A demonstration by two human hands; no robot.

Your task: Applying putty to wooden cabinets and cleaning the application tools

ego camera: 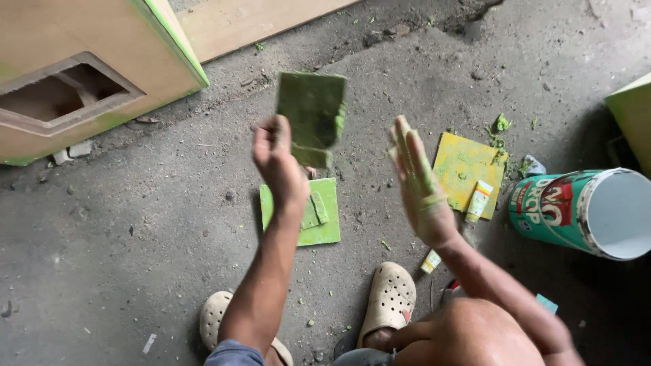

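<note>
My left hand (277, 157) is raised above the floor, fingers pinched on the lower edge of a flat green-smeared rectangular pad (311, 116), which stands upright and a bit blurred in the air, clear of the ground; my right hand (418, 184) is held up just beside it, spread flat with fingers straight and together, palm turned toward the pad, not touching it, skin streaked with green paste; directly below the left hand a light green square tile (324, 224) lies flat on the grey concrete floor (135, 224), with a smaller green scrap on top of it, partly hidden by my wrist; to the right of my right hand a yellow square board (461, 166) lies flat, blotched green, with a small yellow-white tube (479, 201) lying across its lower right corner and a second small tube (430, 261) near my right forearm; green crumbs (500, 124) sit just above the yellow board; further right a teal cylindrical can (566, 207) lies on its side, open mouth facing right; both feet in beige perforated clogs (390, 298) are at the bottom; upper left a tan wooden box with green edges and a rectangular cutout (74, 88) stands on the floor, well apart from my hands
</note>
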